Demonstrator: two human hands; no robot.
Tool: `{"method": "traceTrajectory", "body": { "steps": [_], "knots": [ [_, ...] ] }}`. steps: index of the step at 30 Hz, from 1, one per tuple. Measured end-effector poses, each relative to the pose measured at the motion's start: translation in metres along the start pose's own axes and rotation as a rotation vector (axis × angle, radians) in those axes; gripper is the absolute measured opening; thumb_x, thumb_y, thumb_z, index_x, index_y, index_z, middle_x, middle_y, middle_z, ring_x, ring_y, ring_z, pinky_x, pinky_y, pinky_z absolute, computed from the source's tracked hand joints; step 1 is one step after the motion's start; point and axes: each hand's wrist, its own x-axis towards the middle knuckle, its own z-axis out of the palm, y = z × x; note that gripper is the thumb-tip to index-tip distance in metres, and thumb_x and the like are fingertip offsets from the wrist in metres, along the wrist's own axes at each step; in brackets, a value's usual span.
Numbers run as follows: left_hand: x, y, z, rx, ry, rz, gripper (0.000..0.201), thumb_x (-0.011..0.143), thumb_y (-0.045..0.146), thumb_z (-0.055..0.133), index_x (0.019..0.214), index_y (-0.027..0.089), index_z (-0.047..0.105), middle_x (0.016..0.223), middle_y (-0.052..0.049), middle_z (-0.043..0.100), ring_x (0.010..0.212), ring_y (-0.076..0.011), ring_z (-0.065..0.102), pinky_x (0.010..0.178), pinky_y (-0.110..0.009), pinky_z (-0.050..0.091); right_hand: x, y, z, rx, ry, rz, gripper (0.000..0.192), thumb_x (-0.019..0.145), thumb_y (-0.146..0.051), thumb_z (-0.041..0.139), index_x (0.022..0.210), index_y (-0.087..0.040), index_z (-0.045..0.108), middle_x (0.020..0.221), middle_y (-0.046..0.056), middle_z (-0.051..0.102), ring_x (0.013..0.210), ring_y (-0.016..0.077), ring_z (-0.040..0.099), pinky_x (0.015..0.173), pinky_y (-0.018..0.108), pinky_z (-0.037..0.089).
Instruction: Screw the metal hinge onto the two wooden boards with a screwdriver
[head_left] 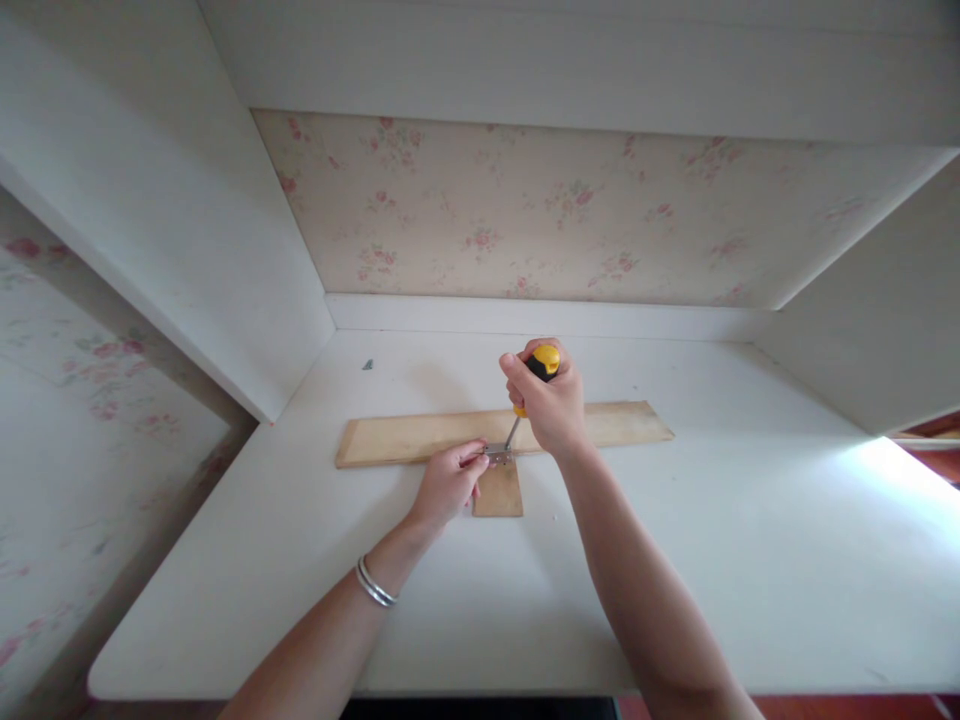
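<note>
My right hand (551, 400) is wrapped round the yellow and black handle of a screwdriver (545, 362). The screwdriver leans, its tip down at a small metal hinge (498, 453). That hinge spans the joint between a long wooden board (405, 436) and a short wooden piece (498, 492) lying at its near edge. With fingers closed, my left hand (453, 478) pinches the left end of the hinge. Whether a screw sits under the tip is too small to tell.
Everything lies on a white desktop (720, 540) with a raised strip along its back. A small dark metal piece (367, 365) rests at the back left. White panels (150, 170) stand at the sides, and a floral-papered wall (525, 210) is behind.
</note>
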Motion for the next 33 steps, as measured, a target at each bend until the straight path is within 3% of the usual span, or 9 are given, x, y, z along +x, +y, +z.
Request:
{"method": "traceTrajectory", "body": {
  "steps": [8,13,21,26,30,33],
  "knots": [
    [0.005,-0.012,0.002,-0.040,0.063,0.067,0.043,0.078,0.033,0.057,0.117,0.016,0.060,0.095,-0.005,0.069,0.061,-0.0094,0.055,0.048,-0.019,0.038,-0.002,-0.002,-0.008,0.219,-0.101,0.051,0.033,0.073,-0.036,0.069,0.069,-0.022,0.040,0.049,-0.009,0.035,0.037,0.0049,0.033,0.036,0.019,0.024],
    [0.004,-0.005,0.001,0.025,0.078,0.094,0.039,0.079,0.031,0.055,0.114,0.015,0.062,0.086,-0.002,0.068,0.050,-0.0057,0.048,0.047,-0.019,0.035,0.002,0.000,-0.017,0.288,-0.291,0.110,0.028,0.070,-0.031,0.069,0.068,-0.020,0.044,0.048,-0.009,0.039,0.035,0.0050,0.031,0.034,0.019,0.023],
    [-0.001,0.000,-0.003,-0.001,-0.014,0.053,0.044,0.079,0.030,0.054,0.121,0.015,0.055,0.088,-0.004,0.067,0.044,-0.0041,0.045,0.036,-0.017,0.029,0.023,-0.002,-0.007,0.168,-0.348,0.163,0.028,0.070,-0.037,0.065,0.067,-0.021,0.042,0.047,-0.008,0.041,0.035,0.0064,0.035,0.036,0.021,0.029],
    [-0.002,-0.002,-0.005,-0.018,-0.029,0.069,0.040,0.081,0.028,0.053,0.119,0.016,0.054,0.093,-0.005,0.067,0.042,-0.0038,0.045,0.033,-0.016,0.028,0.030,-0.021,-0.011,-0.264,-0.395,0.149,0.029,0.070,-0.045,0.063,0.075,-0.020,0.049,0.059,-0.001,0.055,0.053,0.0129,0.053,0.051,0.025,0.041],
    [-0.001,-0.007,-0.005,0.019,0.049,0.101,0.037,0.084,0.028,0.050,0.118,0.016,0.056,0.093,-0.006,0.067,0.041,-0.0030,0.044,0.036,-0.016,0.030,0.034,-0.048,-0.017,-0.972,-0.314,0.096,0.049,0.068,-0.064,0.057,0.091,-0.021,0.054,0.074,0.005,0.062,0.067,0.0195,0.057,0.058,0.029,0.040],
    [0.001,-0.011,-0.006,0.058,0.063,0.136,0.037,0.085,0.029,0.049,0.120,0.017,0.056,0.096,-0.007,0.067,0.042,-0.0025,0.045,0.039,-0.017,0.033,0.036,-0.070,-0.014,-1.411,-0.322,0.080,0.057,0.069,-0.073,0.047,0.087,-0.020,0.058,0.079,0.011,0.063,0.074,0.0262,0.058,0.061,0.033,0.038]
  ]
}}
